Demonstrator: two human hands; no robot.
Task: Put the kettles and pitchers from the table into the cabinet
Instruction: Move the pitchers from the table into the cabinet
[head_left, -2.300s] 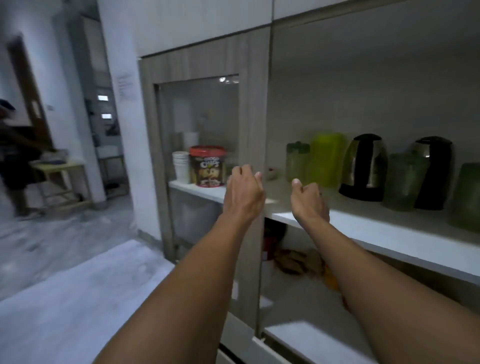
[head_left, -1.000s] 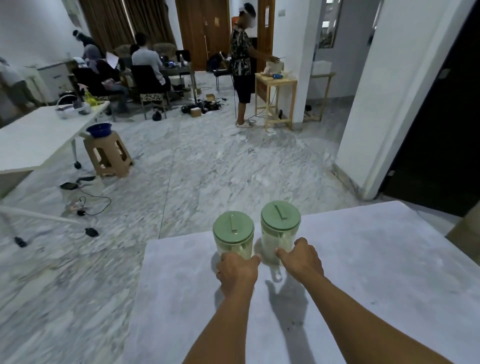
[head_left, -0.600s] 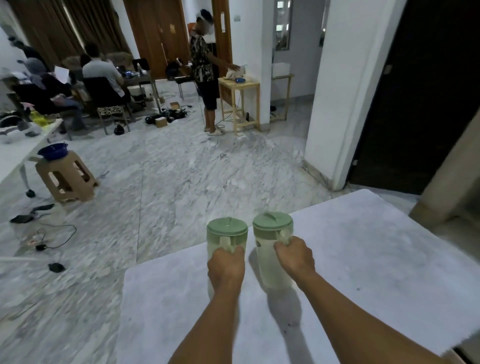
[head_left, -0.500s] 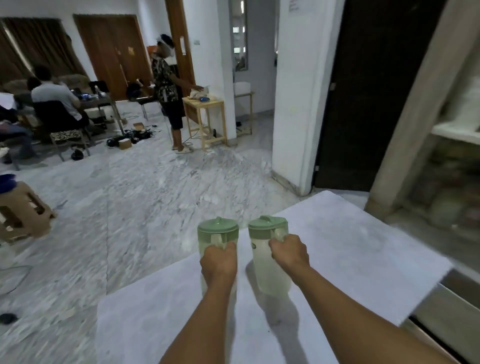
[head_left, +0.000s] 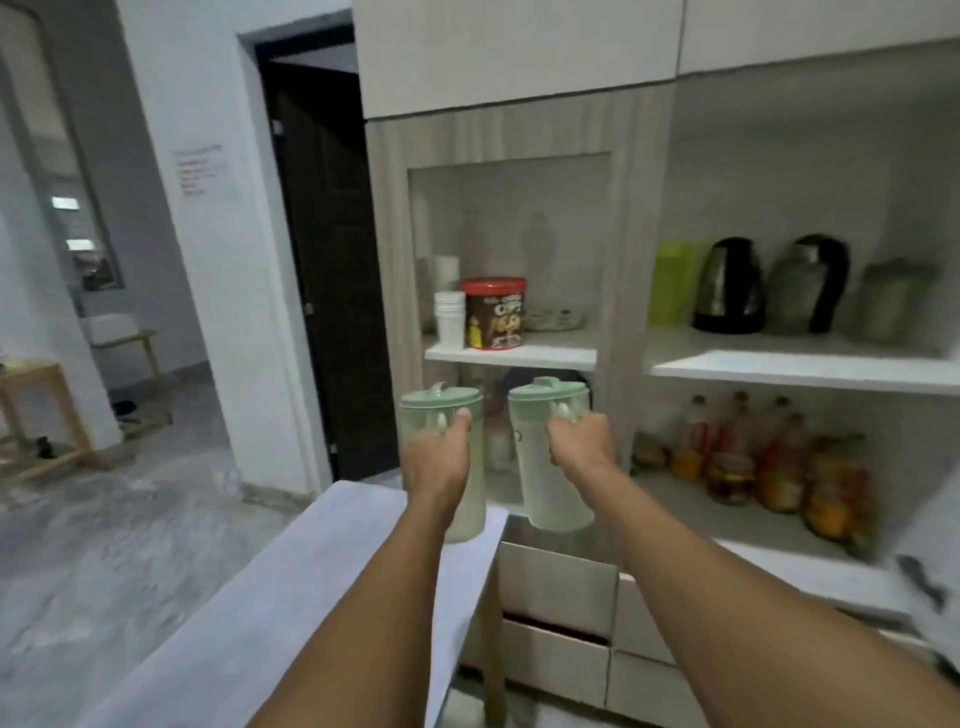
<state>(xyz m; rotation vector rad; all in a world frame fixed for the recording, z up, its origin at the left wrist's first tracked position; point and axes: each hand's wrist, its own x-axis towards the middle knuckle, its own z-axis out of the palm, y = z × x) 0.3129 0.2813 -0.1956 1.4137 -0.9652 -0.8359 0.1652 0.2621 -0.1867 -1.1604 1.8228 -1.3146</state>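
I hold two pale pitchers with green lids in the air in front of the cabinet. My left hand (head_left: 435, 460) grips the handle of the left pitcher (head_left: 470, 506); my right hand (head_left: 581, 441) grips the handle of the right pitcher (head_left: 557, 493). Both are lifted off the white table (head_left: 291, 597), over its far corner. On the cabinet's upper right shelf (head_left: 800, 366) stand a yellow-green pitcher (head_left: 670, 283), two dark kettles (head_left: 730, 286) (head_left: 826, 280) and two greenish pitchers (head_left: 789, 299) (head_left: 891, 301).
Behind a glass door on the left shelf (head_left: 511, 356) sit a red-lidded tub (head_left: 492, 312) and stacked white cups (head_left: 449, 319). Several bottles and jars (head_left: 769, 462) fill the lower right shelf. Drawers (head_left: 558, 587) lie below. A dark doorway (head_left: 322, 260) opens at left.
I took hold of both pitchers on the table, lifted them and turned right, so the cabinet now fills the view and the pitchers hang in front of it.
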